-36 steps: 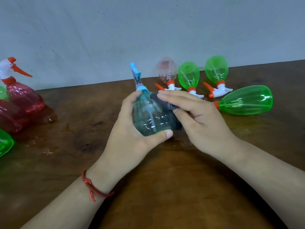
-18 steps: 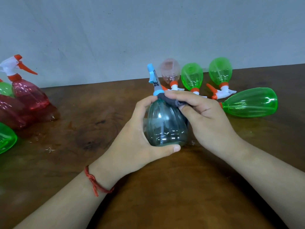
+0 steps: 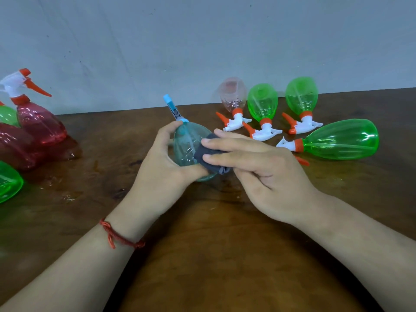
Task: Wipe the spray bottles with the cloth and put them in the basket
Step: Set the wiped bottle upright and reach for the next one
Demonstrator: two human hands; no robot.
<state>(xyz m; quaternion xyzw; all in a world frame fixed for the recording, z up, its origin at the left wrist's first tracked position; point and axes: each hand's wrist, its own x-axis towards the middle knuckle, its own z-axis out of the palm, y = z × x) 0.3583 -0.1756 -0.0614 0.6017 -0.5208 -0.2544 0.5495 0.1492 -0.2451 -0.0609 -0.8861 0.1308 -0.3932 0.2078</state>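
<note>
My left hand grips a clear teal spray bottle with a blue nozzle pointing up and away, held just above the wooden table. My right hand presses a small dark grey cloth against the bottle's right side with straight fingers. Behind my right hand lie a pale pink bottle and three green bottles, all on their sides with white and orange triggers. No basket is in view.
At the left edge stand red bottles, one with a white and orange trigger, and green bottles partly cut off. A grey wall rises behind the table's far edge.
The cloth has slid from the bottle's neck down onto its right side. My right fingers now lie straighter over it, and the bottle has tilted slightly left.
</note>
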